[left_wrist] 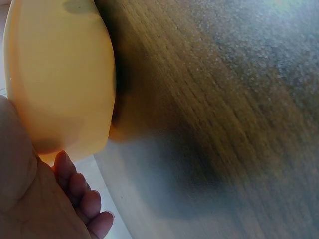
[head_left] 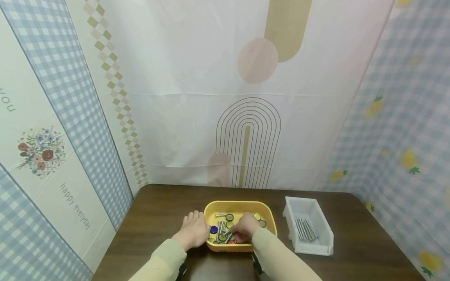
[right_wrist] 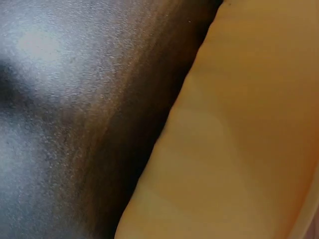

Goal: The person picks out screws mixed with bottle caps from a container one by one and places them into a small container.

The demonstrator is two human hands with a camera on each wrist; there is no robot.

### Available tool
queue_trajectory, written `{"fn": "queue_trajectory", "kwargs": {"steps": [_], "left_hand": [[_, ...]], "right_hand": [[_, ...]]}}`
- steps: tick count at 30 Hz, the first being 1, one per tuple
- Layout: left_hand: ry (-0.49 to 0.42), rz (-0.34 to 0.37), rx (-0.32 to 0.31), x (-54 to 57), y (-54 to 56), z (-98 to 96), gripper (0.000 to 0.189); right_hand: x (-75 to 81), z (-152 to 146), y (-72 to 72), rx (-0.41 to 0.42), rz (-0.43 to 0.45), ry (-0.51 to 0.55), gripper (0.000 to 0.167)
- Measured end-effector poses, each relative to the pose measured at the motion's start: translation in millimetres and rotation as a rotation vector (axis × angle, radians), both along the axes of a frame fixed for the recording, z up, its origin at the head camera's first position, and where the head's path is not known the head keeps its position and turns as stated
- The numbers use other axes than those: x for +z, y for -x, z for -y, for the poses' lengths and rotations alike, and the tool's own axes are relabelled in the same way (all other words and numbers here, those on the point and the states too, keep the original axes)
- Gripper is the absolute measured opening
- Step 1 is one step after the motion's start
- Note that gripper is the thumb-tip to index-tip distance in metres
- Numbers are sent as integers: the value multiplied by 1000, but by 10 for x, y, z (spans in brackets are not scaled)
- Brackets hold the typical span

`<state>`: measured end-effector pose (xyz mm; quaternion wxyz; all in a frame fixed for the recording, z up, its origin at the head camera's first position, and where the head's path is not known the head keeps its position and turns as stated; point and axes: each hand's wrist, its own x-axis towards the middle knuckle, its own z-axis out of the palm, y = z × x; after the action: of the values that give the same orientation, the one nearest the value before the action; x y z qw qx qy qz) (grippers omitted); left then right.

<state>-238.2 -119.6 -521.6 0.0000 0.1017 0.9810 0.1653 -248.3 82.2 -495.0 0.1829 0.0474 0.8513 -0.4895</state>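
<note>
A yellow basin [head_left: 242,249] stands on the table, holding loose silver bolts [head_left: 220,230] mixed with green, yellow and red bottle caps [head_left: 229,217] and a blue cap [head_left: 213,229]. My left hand [head_left: 195,229] rests at the basin's left side, its fingers extended along the outside; the left wrist view shows the palm by the yellow wall [left_wrist: 60,74]. Inside the basin, my right hand [head_left: 247,225] reaches down with bent fingers among the bolts and caps. Its fingertips are partly hidden, so whether they pinch a bolt is unclear. The right wrist view shows only basin wall [right_wrist: 239,124] and table.
To the right of the basin is a white open-fronted bin [head_left: 318,210] with several silver bolts [head_left: 306,229] lying side by side. Both stand on a dark wooden table [head_left: 165,199]. Printed curtains [head_left: 183,128] hang behind and at both sides.
</note>
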Motion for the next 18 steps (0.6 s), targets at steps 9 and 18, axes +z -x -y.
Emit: {"fn": "queue_trajectory", "kwargs": {"steps": [9, 18], "left_hand": [[12, 13, -1, 39, -18, 16, 31], [16, 13, -5, 47, -26, -9, 31]], "right_hand": [[-115, 63, 23, -66, 33, 70, 9], [-125, 60, 22, -82, 35, 78, 8]]}}
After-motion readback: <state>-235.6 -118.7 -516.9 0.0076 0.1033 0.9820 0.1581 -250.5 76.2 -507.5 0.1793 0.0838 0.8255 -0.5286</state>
